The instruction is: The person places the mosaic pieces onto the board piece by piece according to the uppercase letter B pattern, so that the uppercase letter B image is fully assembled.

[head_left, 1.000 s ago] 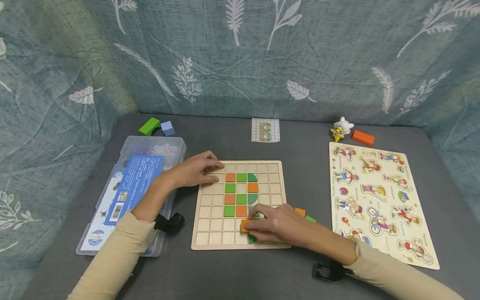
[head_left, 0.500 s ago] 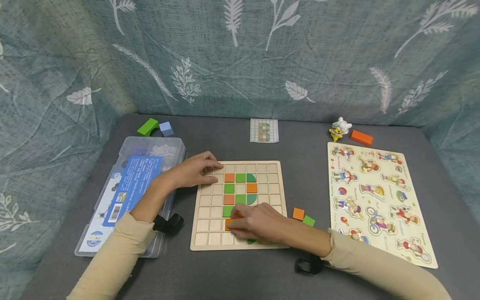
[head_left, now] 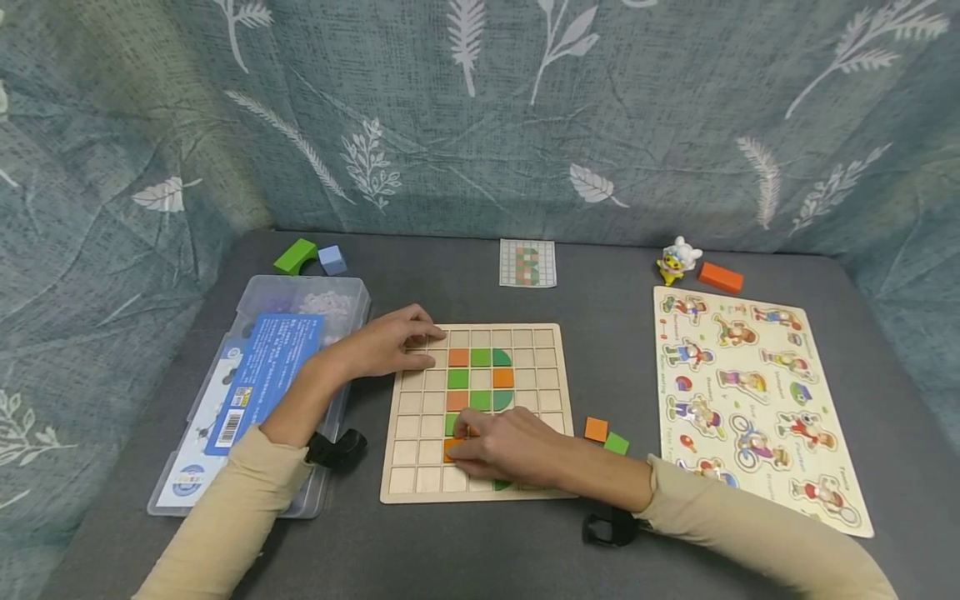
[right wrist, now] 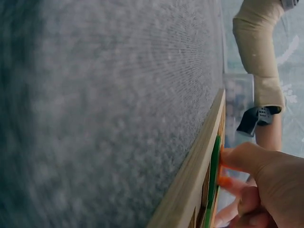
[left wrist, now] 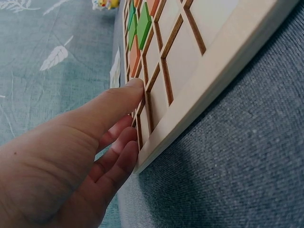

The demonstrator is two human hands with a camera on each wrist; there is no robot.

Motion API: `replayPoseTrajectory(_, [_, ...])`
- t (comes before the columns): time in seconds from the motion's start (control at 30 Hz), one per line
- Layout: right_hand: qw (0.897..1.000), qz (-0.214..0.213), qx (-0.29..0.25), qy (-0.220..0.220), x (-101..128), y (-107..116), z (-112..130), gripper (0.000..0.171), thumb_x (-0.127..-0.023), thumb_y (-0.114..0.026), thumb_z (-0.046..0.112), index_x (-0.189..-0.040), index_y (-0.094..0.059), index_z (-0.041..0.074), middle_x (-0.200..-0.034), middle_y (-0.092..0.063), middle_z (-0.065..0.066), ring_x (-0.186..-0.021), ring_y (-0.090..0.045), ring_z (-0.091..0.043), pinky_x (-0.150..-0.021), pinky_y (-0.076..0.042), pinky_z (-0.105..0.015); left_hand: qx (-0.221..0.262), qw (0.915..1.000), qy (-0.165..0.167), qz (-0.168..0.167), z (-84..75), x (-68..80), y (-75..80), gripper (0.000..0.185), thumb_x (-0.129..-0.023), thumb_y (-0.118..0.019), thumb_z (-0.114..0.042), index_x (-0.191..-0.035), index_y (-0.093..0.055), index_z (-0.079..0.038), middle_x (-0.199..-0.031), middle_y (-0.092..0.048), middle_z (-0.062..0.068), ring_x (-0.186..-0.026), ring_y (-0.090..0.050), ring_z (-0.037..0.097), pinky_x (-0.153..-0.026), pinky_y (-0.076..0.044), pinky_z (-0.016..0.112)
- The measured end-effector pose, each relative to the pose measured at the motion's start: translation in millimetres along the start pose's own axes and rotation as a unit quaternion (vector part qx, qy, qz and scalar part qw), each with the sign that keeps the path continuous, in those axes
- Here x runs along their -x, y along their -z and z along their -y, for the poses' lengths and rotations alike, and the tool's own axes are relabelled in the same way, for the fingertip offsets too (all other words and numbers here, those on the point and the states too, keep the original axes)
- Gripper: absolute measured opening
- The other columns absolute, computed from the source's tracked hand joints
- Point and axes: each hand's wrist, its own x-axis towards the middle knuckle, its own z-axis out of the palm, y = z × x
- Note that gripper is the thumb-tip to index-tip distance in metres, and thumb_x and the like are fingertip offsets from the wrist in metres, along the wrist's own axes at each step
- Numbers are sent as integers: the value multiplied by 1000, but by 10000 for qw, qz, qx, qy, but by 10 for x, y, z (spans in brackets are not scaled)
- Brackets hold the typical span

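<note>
A wooden grid board [head_left: 545,369] lies in the middle of the grey table, with orange and green tiles filling some of its central cells. My left hand [head_left: 420,343] rests on the board's top-left corner; in the left wrist view the thumb [left wrist: 124,96] presses the board [left wrist: 209,71] and the fingers lie along its edge. My right hand [head_left: 459,443] is low over the board's lower rows and pinches an orange square tile [head_left: 451,451]. In the right wrist view the fingertips [right wrist: 237,159] meet that tile at the board's rim [right wrist: 190,180]. A green piece [head_left: 501,484] peeks out under the right hand.
Two loose tiles, orange [head_left: 596,429] and green [head_left: 617,443], lie right of the board. A pattern card [head_left: 528,263] sits behind it. A plastic box [head_left: 330,310] stands at left, a peg puzzle [head_left: 757,400] at right. Small blocks [head_left: 295,255] and a toy figure [head_left: 678,258] line the back.
My right hand has slid left along the board's lower rows with the orange tile, uncovering the two loose tiles. The left hand has stayed on the corner.
</note>
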Motion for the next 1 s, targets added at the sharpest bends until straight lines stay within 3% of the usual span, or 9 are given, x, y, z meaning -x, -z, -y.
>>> replayPoseTrajectory(0.13, [9995, 277, 154, -96, 38, 15, 25, 11, -93, -66, 24, -101, -73, 25, -101, -60, 4, -45, -38, -1, -40, -23, -12, 32, 10000, 34, 40, -6, 10, -13, 38, -92, -67, -19, -128, -63, -5, -116, -54, 10, -104, -58, 24, -92, -48, 43])
replayPoseTrajectory(0.27, [9993, 164, 269, -186, 198, 59, 47, 15, -93, -66, 25, -107, -69, 26, -113, -59, 3, -43, -38, -3, -40, -23, -12, 31, 10000, 22, 67, -10, 14, -27, 39, -92, -67, -19, -128, -62, -5, -116, -54, 10, -103, -57, 23, -90, -49, 42])
replayPoseTrajectory(0.5, [9925, -676, -239, -993, 874, 255, -83, 29, -83, -77, 20, -111, -72, 23, -119, -62, 0, -56, -49, 3, -46, -31, -8, -32, 10000, -44, 45, -9, -8, -11, 40, -92, -67, -18, -129, -62, -4, -115, -54, 11, -101, -56, 23, -90, -48, 42])
replayPoseTrajectory(0.73, [9765, -1198, -151, -1783, 1488, 354, -189, 27, -83, -77, 26, -110, -75, 20, -117, -65, -1, -55, -39, 7, -50, -32, -6, -49, 10000, -36, 33, -4, -11, 7, 40, -91, -68, -18, -128, -63, -4, -115, -55, 10, -101, -56, 22, -90, -48, 41])
replayPoseTrajectory(1.0, [9707, -1369, -266, -1956, 1613, 319, -277, 30, -77, -81, 20, -106, -76, 19, -116, -67, -3, -68, -59, -1, -55, -37, -9, -39, 10000, -28, 61, -8, 5, 16, 40, -92, -67, -18, -129, -62, -4, -114, -54, 11, -101, -56, 23, -89, -48, 41])
